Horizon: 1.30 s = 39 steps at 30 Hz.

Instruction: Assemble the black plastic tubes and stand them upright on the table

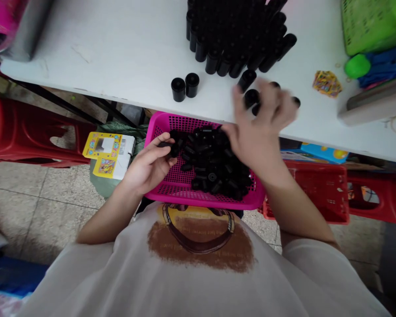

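My left hand (148, 165) is over the left side of a magenta mesh basket (171, 196), its thumb and fingers closed around a small black plastic part (165, 144). Many similar black parts (211, 163) fill the basket. My right hand (264, 119), smeared by motion, reaches above the table's front edge with its fingers spread. Beneath and between those fingers are several short black plastic cylinders (251, 97), some partly hidden. Two more black cylinders (185, 87) stand upright to the left. A dense cluster of upright black cylinders (231, 39) is farther back.
The white table (112, 48) spans the far side. At its right lie small yellow printed pieces (327, 83), a green basket (369, 26) and a grey roll-like object (376, 99). Red stools (29, 127) and a yellow-white box (110, 152) are left below; a red crate (317, 193) is right.
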### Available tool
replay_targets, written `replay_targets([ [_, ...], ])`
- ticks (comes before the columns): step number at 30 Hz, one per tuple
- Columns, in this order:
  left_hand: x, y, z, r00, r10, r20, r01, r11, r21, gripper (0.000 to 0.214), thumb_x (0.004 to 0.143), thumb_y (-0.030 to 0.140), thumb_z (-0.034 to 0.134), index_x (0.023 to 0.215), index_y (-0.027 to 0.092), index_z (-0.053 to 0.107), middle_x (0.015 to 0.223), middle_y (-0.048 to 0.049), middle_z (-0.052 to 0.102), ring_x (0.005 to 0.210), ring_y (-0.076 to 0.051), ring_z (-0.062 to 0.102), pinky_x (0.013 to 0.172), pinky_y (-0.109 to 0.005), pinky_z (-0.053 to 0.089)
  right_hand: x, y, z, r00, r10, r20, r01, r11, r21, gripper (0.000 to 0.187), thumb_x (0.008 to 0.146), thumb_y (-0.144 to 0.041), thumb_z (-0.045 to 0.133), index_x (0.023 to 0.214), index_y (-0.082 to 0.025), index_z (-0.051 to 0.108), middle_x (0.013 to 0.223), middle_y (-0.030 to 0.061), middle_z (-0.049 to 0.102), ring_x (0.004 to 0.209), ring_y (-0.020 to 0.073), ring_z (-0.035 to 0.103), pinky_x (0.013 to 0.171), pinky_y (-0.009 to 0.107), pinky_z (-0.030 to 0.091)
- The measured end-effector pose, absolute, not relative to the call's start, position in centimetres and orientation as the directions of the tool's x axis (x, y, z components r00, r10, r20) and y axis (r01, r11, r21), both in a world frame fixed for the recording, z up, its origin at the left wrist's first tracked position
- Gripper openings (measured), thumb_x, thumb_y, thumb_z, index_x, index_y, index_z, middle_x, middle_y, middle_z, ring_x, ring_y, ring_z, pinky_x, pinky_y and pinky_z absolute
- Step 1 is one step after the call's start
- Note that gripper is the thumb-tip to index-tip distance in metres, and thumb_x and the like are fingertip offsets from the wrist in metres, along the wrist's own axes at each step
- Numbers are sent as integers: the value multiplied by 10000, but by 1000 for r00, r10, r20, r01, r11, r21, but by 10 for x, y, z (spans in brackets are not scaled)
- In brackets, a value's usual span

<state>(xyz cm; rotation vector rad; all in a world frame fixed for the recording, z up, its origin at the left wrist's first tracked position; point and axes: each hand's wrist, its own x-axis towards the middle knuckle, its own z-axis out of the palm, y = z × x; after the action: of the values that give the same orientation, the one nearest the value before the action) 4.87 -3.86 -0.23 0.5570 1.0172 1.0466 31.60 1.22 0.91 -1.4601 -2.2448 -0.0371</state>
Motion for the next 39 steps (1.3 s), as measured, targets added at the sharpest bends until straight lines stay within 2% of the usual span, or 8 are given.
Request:
replay_targets([
  [4,45,-40,-2,151,923,-354,-451,383,806,328,846,310,859,1145,273,729,1132,-8,761,863,-118,714,761,-234,615,284,-32,-13,-782,617,-89,612,731,-303,428,900,-373,861,1285,-204,783,1595,195,514,1440,488,416,1150,773,329],
  [6,44,-39,-3,168,924,-344,-470,382,795,361,840,315,883,1168,284,735,1135,4,763,863,-105,724,796,-224,635,275,-41,-22,-829,498,-252,558,757,-340,284,884,-266,869,1150,-176,823,1584,183,550,1462,468,419,1167,753,333],
  [8,44,-39,-2,186,924,-334,-475,382,793,381,818,314,913,1158,282,743,1130,16,761,875,-98,732,824,-212,648,276,-39,-24,-831,477,-287,557,709,-433,205,893,-175,826,1099,-176,823,1485,165,650,1467,439,449,1186,750,312],
  [12,45,-44,-3,199,933,-299,-458,358,814,481,751,425,973,1153,266,763,1127,4,757,908,-109,747,868,-212,663,297,-22,-7,-764,643,-51,430,448,-784,293,984,-223,688,1267,-241,762,1261,97,745,1241,278,666,1164,567,472],
  [16,51,-50,-9,257,934,-248,-396,336,855,427,771,419,962,1121,252,782,1119,-6,743,966,-133,741,892,-234,662,310,-24,8,-529,838,136,307,338,-890,382,1060,-372,605,1431,-298,656,1284,84,648,1088,204,698,943,381,623],
  [20,59,-54,-14,340,911,-234,-323,346,881,395,799,392,942,1129,240,787,1101,-15,749,951,-143,737,877,-261,664,304,-39,10,-355,902,244,288,354,-890,440,990,-441,754,1381,-277,637,1188,73,711,1068,231,725,930,391,636],
  [24,62,-56,-14,375,889,-263,-283,380,881,437,803,417,937,1167,233,783,1050,-16,766,875,-127,751,857,-246,658,301,-41,14,-409,838,360,319,501,-804,295,945,-389,827,1201,-262,752,1205,84,733,1079,240,735,911,376,646],
  [39,69,-56,-13,391,872,-294,-198,391,899,508,833,521,889,1206,203,754,1155,-63,788,964,-187,776,926,-340,662,301,-45,-1,-474,808,350,422,557,-715,468,1004,-569,698,1373,-281,723,1166,88,671,1023,236,684,927,398,617],
])
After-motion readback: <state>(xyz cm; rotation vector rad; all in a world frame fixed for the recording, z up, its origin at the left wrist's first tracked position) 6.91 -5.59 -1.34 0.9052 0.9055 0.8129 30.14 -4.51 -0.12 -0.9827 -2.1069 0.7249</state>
